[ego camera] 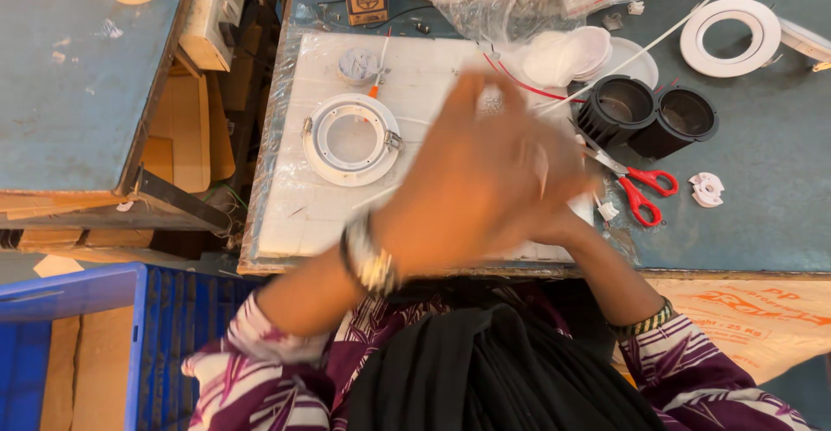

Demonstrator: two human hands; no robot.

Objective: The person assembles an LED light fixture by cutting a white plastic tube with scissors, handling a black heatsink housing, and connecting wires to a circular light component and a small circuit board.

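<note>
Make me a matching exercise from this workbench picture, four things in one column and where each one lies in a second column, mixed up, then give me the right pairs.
Things:
1. red-handled scissors
2. white ring fitting with clips
3. two black cylindrical housings
4. blue crate

Places:
A. below the table's near edge, at the person's left
B. on the white board, left of the blurred left hand
C. on the blue-grey table top, just right of the hands
D. side by side, beyond the scissors, next to the white discs

Pairs: 1-C, 2-B, 3-D, 4-A
</note>
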